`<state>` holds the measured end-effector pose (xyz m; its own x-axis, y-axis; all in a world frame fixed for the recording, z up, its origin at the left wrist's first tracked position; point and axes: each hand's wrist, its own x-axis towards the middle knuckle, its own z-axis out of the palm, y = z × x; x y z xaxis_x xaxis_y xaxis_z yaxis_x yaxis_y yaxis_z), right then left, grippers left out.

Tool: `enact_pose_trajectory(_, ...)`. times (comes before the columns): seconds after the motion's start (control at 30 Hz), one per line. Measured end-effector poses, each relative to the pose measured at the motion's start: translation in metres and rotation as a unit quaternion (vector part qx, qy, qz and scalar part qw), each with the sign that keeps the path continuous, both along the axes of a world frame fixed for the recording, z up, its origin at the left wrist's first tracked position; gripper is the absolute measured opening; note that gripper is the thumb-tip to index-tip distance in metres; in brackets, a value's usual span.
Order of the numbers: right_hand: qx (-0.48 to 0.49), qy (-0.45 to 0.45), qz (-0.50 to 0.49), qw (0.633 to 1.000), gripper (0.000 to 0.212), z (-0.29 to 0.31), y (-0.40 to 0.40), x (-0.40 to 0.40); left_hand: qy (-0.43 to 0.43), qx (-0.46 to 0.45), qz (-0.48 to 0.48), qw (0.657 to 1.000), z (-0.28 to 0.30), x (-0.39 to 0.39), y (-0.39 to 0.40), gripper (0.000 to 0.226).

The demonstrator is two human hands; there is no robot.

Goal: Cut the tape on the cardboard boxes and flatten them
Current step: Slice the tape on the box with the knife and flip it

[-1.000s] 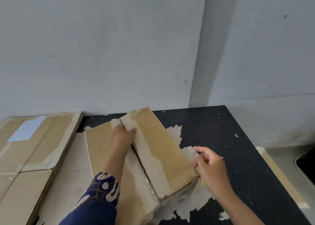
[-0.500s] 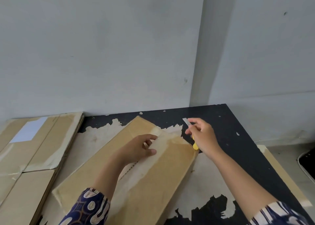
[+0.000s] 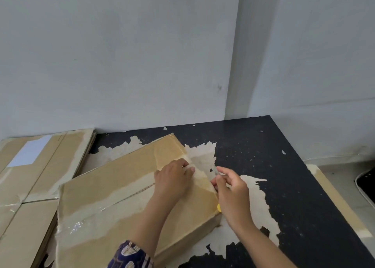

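A worn brown cardboard box (image 3: 113, 198) lies on the black table (image 3: 284, 186), its top seam covered in clear tape (image 3: 85, 221). My left hand (image 3: 172, 178) rests on the box near its right end, fingers curled at a torn, pale flap edge. My right hand (image 3: 231, 188) grips a yellow-handled cutter (image 3: 215, 171) just beyond the box's right edge, the grey blade pointing up and left toward that flap. Only the blade tip and a bit of yellow handle show.
A stack of flattened cardboard boxes (image 3: 36, 178) with a white label lies at the left against the wall. The table's black surface is peeled in pale patches. Its right edge drops to a floor with a dark object (image 3: 367, 184). Grey walls stand behind.
The box has turned and settled with its taped face up. My left hand slid to the right end, and my right hand with the cutter came down to that corner.
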<state>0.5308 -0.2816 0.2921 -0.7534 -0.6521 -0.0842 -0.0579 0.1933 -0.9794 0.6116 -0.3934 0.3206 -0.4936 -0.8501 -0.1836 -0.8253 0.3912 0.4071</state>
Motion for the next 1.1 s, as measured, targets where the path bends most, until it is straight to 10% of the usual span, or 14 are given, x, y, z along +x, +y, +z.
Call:
enact_pose_trajectory(0.63,0.106,0.148,0.203,0.962,0.028,0.010,-0.032,-0.020,0.115,0.030,0.010,0.993,-0.006,0.027,0.001,0.007)
enact_pose_trajectory(1.1,0.095,0.038,0.205,0.973,0.024,0.008,-0.019,-0.023,0.143,0.073,0.025,0.987,0.000,0.028,-0.002,0.009)
